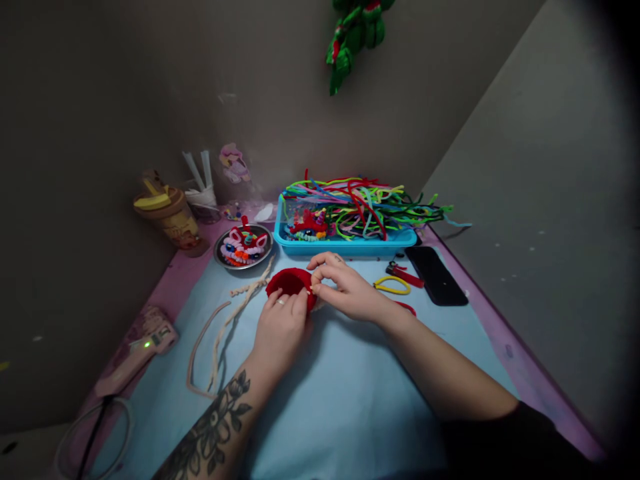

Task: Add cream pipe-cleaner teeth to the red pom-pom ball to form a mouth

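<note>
My left hand (283, 323) grips a red fuzzy hollow piece (281, 279), shaped like a small cup, with its opening facing me. Some of its fingers reach over the near rim into the hollow. At the right side of the rim, my right hand (347, 288) has thumb and fingertips pinched together. A tiny pale bit shows at those fingertips, too small to name. Just left of the red piece lie cream twisted cords (235, 317), some running up to its left edge. The underside of the red piece is hidden.
Behind are a blue tray (345, 249) heaped with colourful pipe cleaners (370, 203) and a metal bowl (220, 257) holding a fuzzy figure (244, 247). A pink corded glue gun (135, 353) lies left. A yellow loop (393, 287), red lighter (407, 275) and black phone (437, 275) lie right.
</note>
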Demonstrator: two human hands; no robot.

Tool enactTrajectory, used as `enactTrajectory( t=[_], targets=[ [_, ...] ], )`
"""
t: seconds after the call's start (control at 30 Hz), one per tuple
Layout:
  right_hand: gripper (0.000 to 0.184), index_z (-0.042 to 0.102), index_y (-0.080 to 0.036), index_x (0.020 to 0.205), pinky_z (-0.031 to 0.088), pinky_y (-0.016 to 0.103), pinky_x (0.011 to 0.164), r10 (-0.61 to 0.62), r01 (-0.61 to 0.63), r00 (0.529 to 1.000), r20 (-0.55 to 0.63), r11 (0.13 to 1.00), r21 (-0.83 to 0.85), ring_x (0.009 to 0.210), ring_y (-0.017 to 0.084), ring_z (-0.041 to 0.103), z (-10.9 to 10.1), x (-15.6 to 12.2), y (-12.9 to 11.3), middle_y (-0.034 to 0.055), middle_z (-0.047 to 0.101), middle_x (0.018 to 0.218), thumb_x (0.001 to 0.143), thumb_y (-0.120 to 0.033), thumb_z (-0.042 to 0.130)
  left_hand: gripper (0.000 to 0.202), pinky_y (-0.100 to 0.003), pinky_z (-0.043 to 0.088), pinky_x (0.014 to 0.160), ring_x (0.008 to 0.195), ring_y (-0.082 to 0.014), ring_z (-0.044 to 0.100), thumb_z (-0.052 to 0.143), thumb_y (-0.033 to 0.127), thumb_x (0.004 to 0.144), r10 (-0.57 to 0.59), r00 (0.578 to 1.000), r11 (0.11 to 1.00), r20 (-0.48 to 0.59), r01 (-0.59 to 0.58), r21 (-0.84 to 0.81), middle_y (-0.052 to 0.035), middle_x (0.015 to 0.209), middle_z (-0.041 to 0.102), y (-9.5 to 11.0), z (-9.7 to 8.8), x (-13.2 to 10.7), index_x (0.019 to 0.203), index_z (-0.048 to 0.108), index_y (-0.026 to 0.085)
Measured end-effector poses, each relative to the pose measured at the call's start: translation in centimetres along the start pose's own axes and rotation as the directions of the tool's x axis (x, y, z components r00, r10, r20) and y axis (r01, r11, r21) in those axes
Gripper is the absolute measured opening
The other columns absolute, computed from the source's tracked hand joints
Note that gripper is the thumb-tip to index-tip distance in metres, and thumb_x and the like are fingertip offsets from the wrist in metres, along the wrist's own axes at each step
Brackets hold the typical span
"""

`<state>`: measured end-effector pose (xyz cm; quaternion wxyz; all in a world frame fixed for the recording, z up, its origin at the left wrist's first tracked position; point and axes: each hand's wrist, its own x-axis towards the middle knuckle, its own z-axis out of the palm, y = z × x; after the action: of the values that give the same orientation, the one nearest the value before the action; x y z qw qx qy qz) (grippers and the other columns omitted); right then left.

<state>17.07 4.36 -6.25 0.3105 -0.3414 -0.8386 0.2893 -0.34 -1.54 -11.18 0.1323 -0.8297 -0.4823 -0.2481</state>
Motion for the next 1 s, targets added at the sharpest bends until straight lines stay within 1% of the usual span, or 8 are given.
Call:
enactTrajectory(
  t=[0.13, 0.23, 0.37, 0.5, 0.63, 0.8, 0.87, 1.0],
  targets=[
    [0.009, 0.056, -0.02, 0.078, 0.041, 0.043, 0.096, -0.024, 0.018, 0.995, -0.095, 0.998, -0.061, 0.107, 0.022, 0.051, 0.4, 0.1, 0.2, 0.0078, 0.055, 0.103, 0.086, -0.016, 0.054, 0.05, -0.045, 0.052, 0.089, 0.081, -0.0262, 0.069, 0.057, 0.013, 0.073, -0.059, 0.998, 0.996, -0.005, 0.059, -0.06, -0.0161, 0.095, 0.072, 0.2, 0.1, 0.0, 0.122, 0.048, 0.007],
    [0.004, 0.059, -0.019, 0.085, 0.044, 0.041, 0.092, -0.062, 0.048, 0.988, -0.143, 0.994, -0.102, 0.102, 0.022, 0.053, 0.7, 0.0, 0.1, 0.0079, 0.056, 0.1, 0.087, -0.017, 0.056, 0.05, -0.045, 0.052, 0.089, 0.081, -0.0262, 0.069, 0.058, 0.014, 0.073, -0.088, 0.996, 0.993, 0.017, 0.089, -0.078, -0.0156, 0.092, 0.072, 0.3, 0.2, 0.0, 0.122, 0.047, 0.007],
    [0.007, 0.064, -0.018, 0.089, 0.045, 0.041, 0.089, -0.143, 0.086, 0.969, -0.201, 0.959, -0.269, 0.099, 0.024, 0.054, 1.1, -0.3, -0.3, 0.01, 0.059, 0.1, 0.088, -0.021, 0.058, 0.049, -0.044, 0.052, 0.088, 0.08, -0.026, 0.069, 0.058, 0.015, 0.074, -0.099, 0.994, 0.993, 0.051, 0.102, -0.062, -0.0156, 0.092, 0.072, 0.2, 0.3, 0.0, 0.121, 0.048, 0.007],
    [0.013, 0.069, -0.017, 0.088, 0.046, 0.041, 0.086, -0.219, 0.109, 0.95, -0.224, 0.901, -0.419, 0.097, 0.024, 0.054, 1.3, -0.6, -0.5, 0.0104, 0.063, 0.098, 0.09, -0.021, 0.057, 0.05, -0.043, 0.052, 0.087, 0.079, -0.0258, 0.069, 0.057, 0.014, 0.074, -0.097, 0.994, 0.994, 0.046, 0.099, -0.04, -0.0162, 0.092, 0.072, 0.3, 0.2, -0.1, 0.123, 0.048, 0.006],
    [0.015, 0.071, -0.017, 0.088, 0.046, 0.04, 0.086, -0.222, 0.093, 0.949, -0.225, 0.876, -0.473, 0.097, 0.025, 0.054, 1.2, -0.7, -0.6, 0.0104, 0.064, 0.098, 0.09, -0.021, 0.057, 0.053, -0.044, 0.051, 0.089, 0.08, -0.0261, 0.069, 0.057, 0.012, 0.074, -0.071, 0.997, 0.997, 0.039, 0.072, -0.035, -0.0171, 0.096, 0.072, 0.5, 0.2, -0.1, 0.126, 0.047, 0.005],
    [0.016, 0.072, -0.017, 0.088, 0.046, 0.04, 0.083, -0.182, 0.055, 0.961, -0.208, 0.862, -0.504, 0.094, 0.025, 0.053, 1.1, -0.8, -0.7, 0.0098, 0.065, 0.096, 0.09, -0.021, 0.057, 0.052, -0.044, 0.05, 0.087, 0.08, -0.0271, 0.069, 0.056, 0.01, 0.074, -0.039, 0.999, 0.999, 0.023, 0.04, -0.027, -0.0176, 0.093, 0.073, 0.5, 0.4, -0.1, 0.125, 0.048, 0.003],
    [0.015, 0.071, -0.017, 0.087, 0.046, 0.04, 0.082, -0.182, 0.063, 0.967, -0.18, 0.85, -0.523, 0.093, 0.025, 0.053, 1.1, -0.8, -0.6, 0.0096, 0.066, 0.095, 0.09, -0.02, 0.057, 0.052, -0.045, 0.05, 0.087, 0.08, -0.0271, 0.069, 0.055, 0.01, 0.075, -0.028, 0.999, 0.999, 0.022, 0.028, -0.025, -0.017, 0.092, 0.073, 0.5, 0.5, -0.1, 0.127, 0.048, 0.004],
    [0.015, 0.069, -0.015, 0.087, 0.045, 0.04, 0.082, -0.224, 0.11, 0.965, -0.135, 0.815, -0.568, 0.096, 0.026, 0.053, 1.4, -0.6, -0.3, 0.0108, 0.067, 0.097, 0.091, -0.017, 0.054, 0.051, -0.045, 0.05, 0.087, 0.079, -0.0268, 0.069, 0.052, 0.012, 0.078, -0.034, 0.999, 0.999, 0.041, 0.035, -0.027, -0.0149, 0.091, 0.073, 0.4, 0.5, -0.3, 0.129, 0.047, 0.007]
  ],
)
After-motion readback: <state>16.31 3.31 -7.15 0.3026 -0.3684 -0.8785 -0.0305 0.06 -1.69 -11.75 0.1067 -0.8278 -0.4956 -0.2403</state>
